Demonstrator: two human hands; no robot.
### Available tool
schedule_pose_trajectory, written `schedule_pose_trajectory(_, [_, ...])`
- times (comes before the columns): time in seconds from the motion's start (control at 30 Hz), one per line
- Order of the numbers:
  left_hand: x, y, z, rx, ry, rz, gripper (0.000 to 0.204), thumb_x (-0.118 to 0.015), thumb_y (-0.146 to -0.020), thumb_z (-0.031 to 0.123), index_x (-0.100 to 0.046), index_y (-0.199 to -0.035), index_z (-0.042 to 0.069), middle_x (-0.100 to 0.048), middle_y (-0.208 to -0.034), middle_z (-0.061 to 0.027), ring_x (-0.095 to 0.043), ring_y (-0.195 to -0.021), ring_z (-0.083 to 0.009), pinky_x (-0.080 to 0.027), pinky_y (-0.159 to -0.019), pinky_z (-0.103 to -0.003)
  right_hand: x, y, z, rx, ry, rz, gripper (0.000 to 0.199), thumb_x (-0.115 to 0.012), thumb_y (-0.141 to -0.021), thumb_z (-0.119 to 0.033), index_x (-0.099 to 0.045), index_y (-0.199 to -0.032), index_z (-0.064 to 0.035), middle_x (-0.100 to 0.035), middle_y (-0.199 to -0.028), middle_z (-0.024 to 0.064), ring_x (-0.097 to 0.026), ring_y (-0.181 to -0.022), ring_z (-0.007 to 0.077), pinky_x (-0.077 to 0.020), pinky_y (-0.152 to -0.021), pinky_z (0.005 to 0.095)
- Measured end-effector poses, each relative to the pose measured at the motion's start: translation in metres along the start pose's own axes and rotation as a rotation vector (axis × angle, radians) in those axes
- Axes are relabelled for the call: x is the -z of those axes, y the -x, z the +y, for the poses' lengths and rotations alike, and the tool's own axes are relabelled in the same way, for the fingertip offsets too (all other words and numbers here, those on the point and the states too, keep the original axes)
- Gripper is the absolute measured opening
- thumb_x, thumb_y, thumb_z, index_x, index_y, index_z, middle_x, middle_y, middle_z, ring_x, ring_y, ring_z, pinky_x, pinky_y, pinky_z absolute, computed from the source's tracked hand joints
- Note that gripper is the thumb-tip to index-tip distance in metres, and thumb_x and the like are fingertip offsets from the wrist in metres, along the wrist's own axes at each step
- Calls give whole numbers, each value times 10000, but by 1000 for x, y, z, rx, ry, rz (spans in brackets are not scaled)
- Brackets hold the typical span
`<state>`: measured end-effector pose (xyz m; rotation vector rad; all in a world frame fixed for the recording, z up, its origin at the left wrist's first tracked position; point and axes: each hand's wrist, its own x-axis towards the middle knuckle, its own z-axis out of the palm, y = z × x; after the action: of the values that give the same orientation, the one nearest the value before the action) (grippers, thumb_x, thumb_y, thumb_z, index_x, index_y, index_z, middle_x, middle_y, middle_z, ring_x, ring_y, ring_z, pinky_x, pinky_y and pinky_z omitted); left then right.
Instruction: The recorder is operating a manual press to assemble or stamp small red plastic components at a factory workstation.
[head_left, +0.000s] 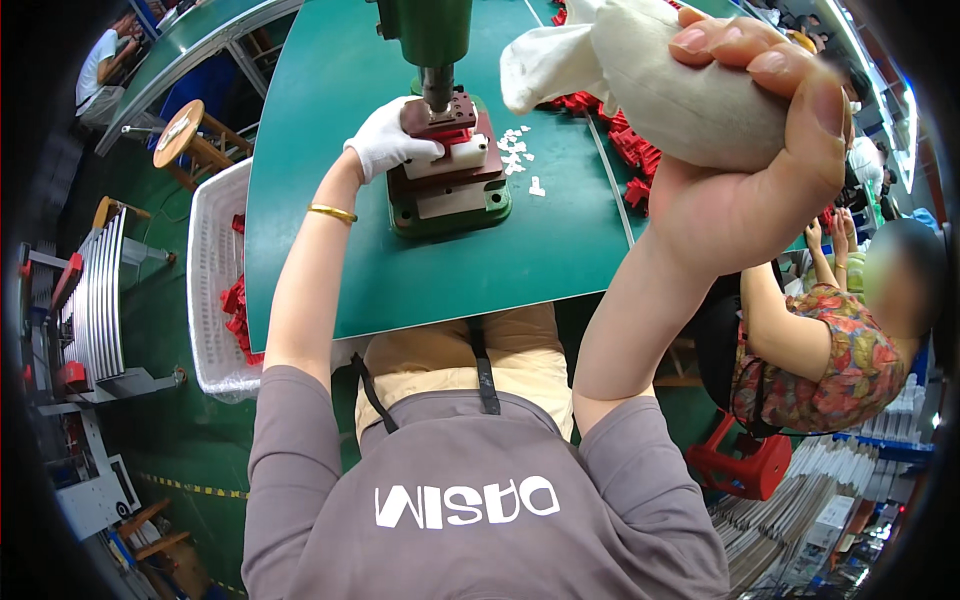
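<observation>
A green arbor press [425, 40] stands on the green table, its ram lowered onto a brown metal fixture [440, 118]. Between the fixture's upper block and a white block [468, 152] sits a red plastic part [452, 136]. My left hand [388, 140], in a white glove, closes round the left side of this part and fixture; some fingertips are hidden. Raised at the upper right, my bare right hand [760, 130] wraps round a bulky handle bound in off-white cloth [660, 85]. Where this handle joins the press is out of sight.
Small white plastic pieces [515, 152] lie right of the press, with heaped red parts [632, 150] beyond a pale strip. A white basket [208, 280] of red parts stands left of the table. To the right sits a co-worker [825, 350] near a red stool [740, 455].
</observation>
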<state>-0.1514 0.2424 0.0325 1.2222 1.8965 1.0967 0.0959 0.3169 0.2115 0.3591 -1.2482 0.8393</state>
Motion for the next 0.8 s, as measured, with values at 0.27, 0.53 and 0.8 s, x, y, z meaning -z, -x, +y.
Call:
schedule_pose_trajectory(0.27, [-18,43,11,-119,99,105,948,-859,-649,175,-365,-1448,40,-495,-1398,-130,-508,-1268,-240,-428,-1075,-362,31,-6,-3,-151,-68,-154,315,-403,-971,-278,-580,-874,-36,-634,-829,164,-628,-761,307,-498,-867,516])
schedule_pose_trajectory(0.53, [-34,104,-20,-55,188,287,1144,-890,-669,214,-166,-1534,18,-324,-1536,-203,-295,-1448,-304,-244,-1187,-464,42,71,-14,-159,55,-168,289,-385,-989,-294,-478,-791,-106,-577,-824,83,-585,-766,241,-435,-951,498])
schedule_pose_trajectory(0.8, [-39,103,-16,-42,140,298,1105,-873,-694,226,-183,-1531,13,-350,-1526,-192,-311,-1441,-296,-267,-1177,-461,40,75,-11,-162,67,-120,280,-396,-975,-287,-472,-768,-114,-579,-788,76,-609,-766,253,-441,-977,513])
